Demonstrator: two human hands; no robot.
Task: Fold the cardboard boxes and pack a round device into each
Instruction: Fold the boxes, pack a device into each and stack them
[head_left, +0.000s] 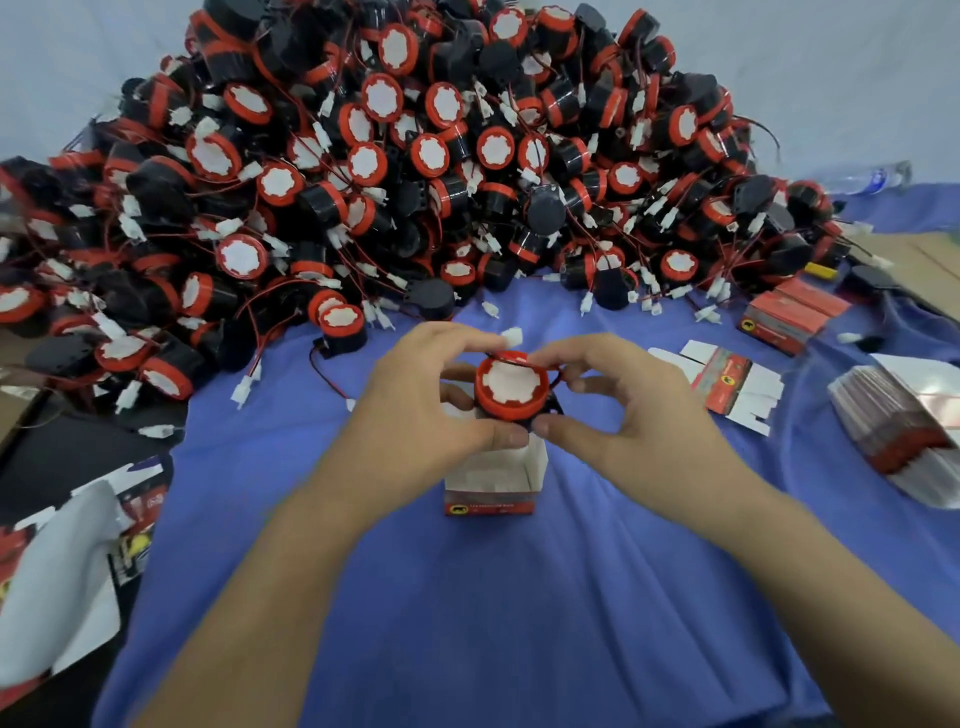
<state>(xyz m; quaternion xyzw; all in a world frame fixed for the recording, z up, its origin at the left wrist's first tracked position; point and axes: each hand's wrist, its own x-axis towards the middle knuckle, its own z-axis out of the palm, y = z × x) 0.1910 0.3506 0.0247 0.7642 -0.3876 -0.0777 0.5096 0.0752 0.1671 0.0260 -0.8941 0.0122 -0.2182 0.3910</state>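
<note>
- Two-handed grip: left hand and right hand curled around round device, fingertips pinching its rim.
- Held at mouth of open cardboard box on blue cloth.

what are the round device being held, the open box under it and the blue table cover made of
The round device: probably moulded plastic, smooth red rim on a black body; the matte white face could be paper or foam. The open box: thin printed card, white inside, red outside, sharp folds. The blue cover: cloth, matte with soft wrinkles.
</note>
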